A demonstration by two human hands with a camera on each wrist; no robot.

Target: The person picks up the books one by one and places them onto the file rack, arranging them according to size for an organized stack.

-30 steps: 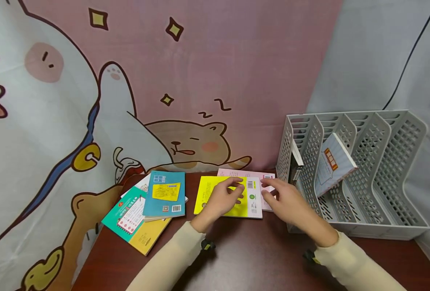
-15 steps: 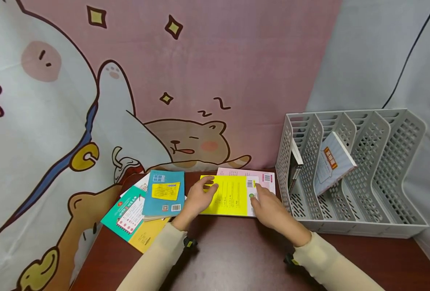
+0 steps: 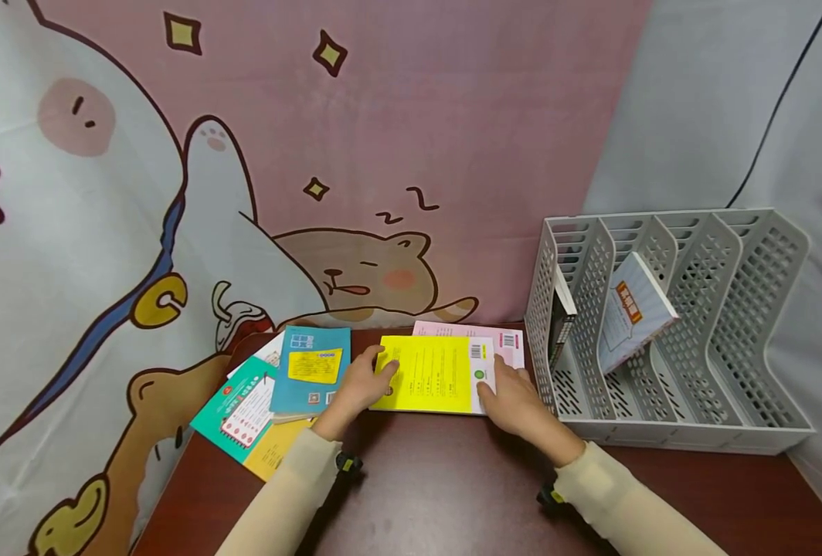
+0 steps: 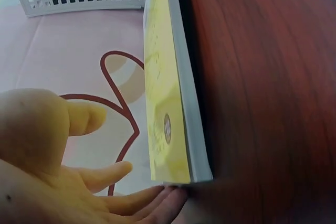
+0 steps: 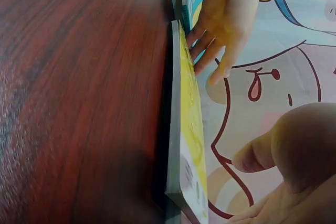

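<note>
On the dark red-brown wooden tabletop: bright yellow softcover book with a white band and barcode at its right end, lying flat before the person, overlapping a pale pink paper-covered book.

Left hand: at the yellow book's left end. Fingers spread, fairly straight, a couple of tips against the short edge; thumb apart, above cover level (plainest from the left wrist).

Right hand: at the white-banded end. Thumb held away from the fingers, raised clear of the cover; fingers mostly hidden or cut off, so I cannot tell whether they are spread or touch the edge.

Sleeves: cream, long, on both arms.

Left-hand pile: teal-blue book with a yellow panel partly on top of a green-and-yellow book, set at a slant. Pile just beside the left hand.

Rack: light grey perforated plastic file rack, to the right. Leftmost compartment, dark-covered book with white page edges; second compartment, pale blue-white book with an orange label, leaning right.

Backdrop: pink and white cloth with cartoon animals (one bear asleep).
</note>
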